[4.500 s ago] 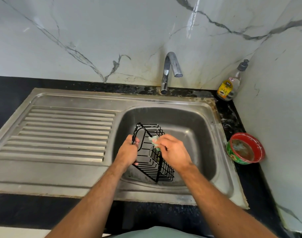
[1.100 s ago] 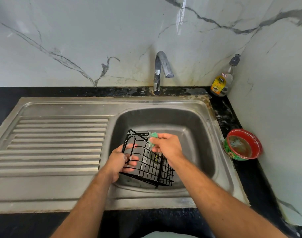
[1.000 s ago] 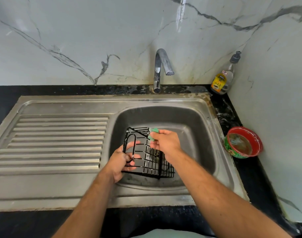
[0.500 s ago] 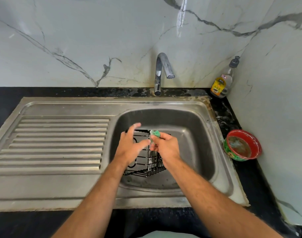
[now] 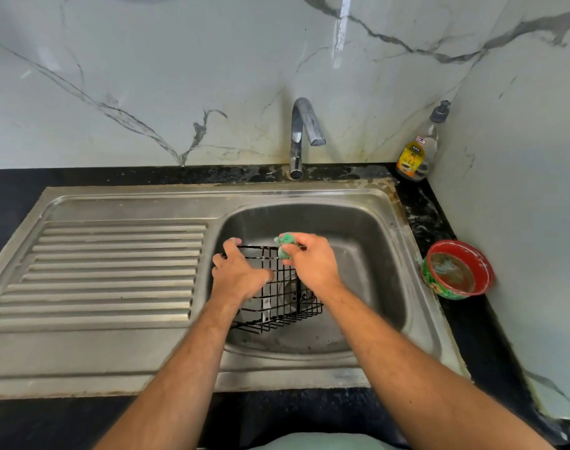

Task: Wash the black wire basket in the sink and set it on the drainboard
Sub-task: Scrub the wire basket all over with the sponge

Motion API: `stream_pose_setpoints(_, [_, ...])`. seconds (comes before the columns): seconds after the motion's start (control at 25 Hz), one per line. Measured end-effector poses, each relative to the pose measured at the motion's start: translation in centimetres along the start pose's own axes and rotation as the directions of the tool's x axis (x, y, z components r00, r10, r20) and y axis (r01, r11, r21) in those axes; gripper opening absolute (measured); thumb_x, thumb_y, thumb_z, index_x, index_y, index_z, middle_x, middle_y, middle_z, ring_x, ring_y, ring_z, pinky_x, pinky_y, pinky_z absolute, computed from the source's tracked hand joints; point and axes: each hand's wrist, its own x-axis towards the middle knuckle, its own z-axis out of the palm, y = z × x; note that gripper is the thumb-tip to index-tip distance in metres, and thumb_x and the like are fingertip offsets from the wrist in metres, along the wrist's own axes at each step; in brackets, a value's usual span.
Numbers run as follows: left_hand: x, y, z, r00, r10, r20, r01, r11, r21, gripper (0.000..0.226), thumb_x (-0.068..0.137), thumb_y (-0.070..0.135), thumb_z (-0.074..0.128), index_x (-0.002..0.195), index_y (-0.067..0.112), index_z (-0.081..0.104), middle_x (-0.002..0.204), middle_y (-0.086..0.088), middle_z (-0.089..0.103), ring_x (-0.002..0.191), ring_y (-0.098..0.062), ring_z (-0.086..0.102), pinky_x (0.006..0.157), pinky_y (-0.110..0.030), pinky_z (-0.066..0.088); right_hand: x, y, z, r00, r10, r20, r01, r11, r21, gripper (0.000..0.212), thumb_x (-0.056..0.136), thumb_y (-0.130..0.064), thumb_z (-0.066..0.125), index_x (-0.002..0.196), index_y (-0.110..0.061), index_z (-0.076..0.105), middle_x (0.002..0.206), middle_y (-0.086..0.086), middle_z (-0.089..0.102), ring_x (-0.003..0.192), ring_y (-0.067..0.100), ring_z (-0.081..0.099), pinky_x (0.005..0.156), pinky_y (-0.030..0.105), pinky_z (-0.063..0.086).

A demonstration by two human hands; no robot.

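Note:
The black wire basket (image 5: 278, 306) sits in the steel sink bowl (image 5: 371, 254), over the drain. My left hand (image 5: 238, 274) grips its left side, fingers over the far top wire. My right hand (image 5: 312, 264) pinches a small green scrubber (image 5: 286, 245) against the basket's far top edge. Both hands hide much of the basket's upper part. The ribbed drainboard (image 5: 114, 271) lies to the left of the bowl with nothing on it.
A curved tap (image 5: 304, 131) stands behind the bowl; no water runs from it. A soap bottle (image 5: 418, 147) stands in the back right corner. A red and green bowl (image 5: 457, 269) rests on the black counter by the right wall.
The basket has been turned from tilted on its end to lying lower in the bowl. My left hand shifted from the handle side to the top left. The scrubber moved to the far edge.

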Motion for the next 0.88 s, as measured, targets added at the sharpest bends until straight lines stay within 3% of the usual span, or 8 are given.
stream_pose_setpoints(0.2, [-0.3, -0.9, 0.0, 0.999, -0.022, -0.033, 0.016, 0.985, -0.172, 0.077, 0.053, 0.028, 0.071, 0.124, 0.036, 0.041, 0.13, -0.011, 0.038, 0.114, -0.031, 0.051, 0.095, -0.043, 0.051, -1.5, 0.2, 2.1, 0.994, -0.079, 0.071, 0.09, 0.982, -0.169, 0.023, 0.089, -0.014, 0.073, 0.11, -0.024, 0.075, 0.09, -0.017, 0.072, 0.084, -0.003, 0.068, 0.082, 0.018, 0.056])
stream_pose_setpoints(0.32, [-0.8, -2.0, 1.3, 0.998, -0.053, -0.023, 0.046, 0.966, -0.254, 0.07, 0.068, 0.021, 0.077, 0.126, 0.033, 0.04, 0.13, -0.009, 0.036, 0.116, -0.029, 0.047, 0.082, -0.035, 0.046, -2.0, 1.5, 2.1, 0.989, -0.106, 0.099, 0.128, 0.959, -0.254, 0.018, 0.091, -0.015, 0.07, 0.105, -0.024, 0.077, 0.098, -0.013, 0.075, 0.089, 0.0, 0.069, 0.09, 0.025, 0.056])
stream_pose_setpoints(0.4, [-1.2, -2.6, 2.2, 0.999, -0.024, 0.023, 0.029, 0.966, -0.256, 0.073, 0.069, 0.021, 0.081, 0.124, 0.037, 0.036, 0.128, -0.007, 0.032, 0.116, -0.028, 0.046, 0.091, -0.04, 0.048, -1.7, 1.2, 2.1, 0.986, -0.159, 0.054, 0.167, 0.944, -0.283, 0.02, 0.094, -0.016, 0.067, 0.108, -0.025, 0.075, 0.106, -0.008, 0.073, 0.093, 0.003, 0.068, 0.092, 0.028, 0.056])
stream_pose_setpoints(0.56, [-1.2, -2.8, 2.6, 0.999, -0.027, 0.045, 0.038, 0.959, -0.281, 0.076, 0.067, 0.024, 0.085, 0.123, 0.039, 0.035, 0.126, -0.005, 0.03, 0.115, -0.028, 0.047, 0.097, -0.044, 0.049, -1.8, 0.6, 2.0, 0.983, -0.173, 0.06, 0.183, 0.934, -0.308, 0.026, 0.093, -0.015, 0.068, 0.116, -0.029, 0.069, 0.101, -0.01, 0.073, 0.082, -0.003, 0.067, 0.075, 0.015, 0.055])
stream_pose_setpoints(0.72, [-1.2, -3.5, 2.2, 0.997, -0.008, 0.077, 0.027, 0.966, -0.258, 0.073, 0.072, 0.019, 0.082, 0.125, 0.037, 0.035, 0.125, -0.004, 0.031, 0.118, -0.026, 0.046, 0.091, -0.036, 0.044, -2.9, 3.1, 1.7, 0.986, -0.145, 0.077, 0.163, 0.917, -0.364, 0.019, 0.09, -0.018, 0.07, 0.105, -0.031, 0.071, 0.091, -0.014, 0.073, 0.082, -0.003, 0.067, 0.077, 0.022, 0.059])
stream_pose_setpoints(0.88, [-1.5, -3.7, 2.2, 0.999, 0.014, 0.052, 0.0, 0.968, -0.249, 0.069, 0.07, 0.019, 0.077, 0.125, 0.033, 0.037, 0.124, -0.006, 0.032, 0.118, -0.027, 0.043, 0.093, -0.037, 0.041, -3.3, 3.5, 0.4, 0.981, -0.052, 0.19, 0.122, 0.918, -0.378, 0.019, 0.088, -0.012, 0.071, 0.098, -0.027, 0.075, 0.078, -0.014, 0.069, 0.066, -0.004, 0.062, 0.06, 0.015, 0.051])
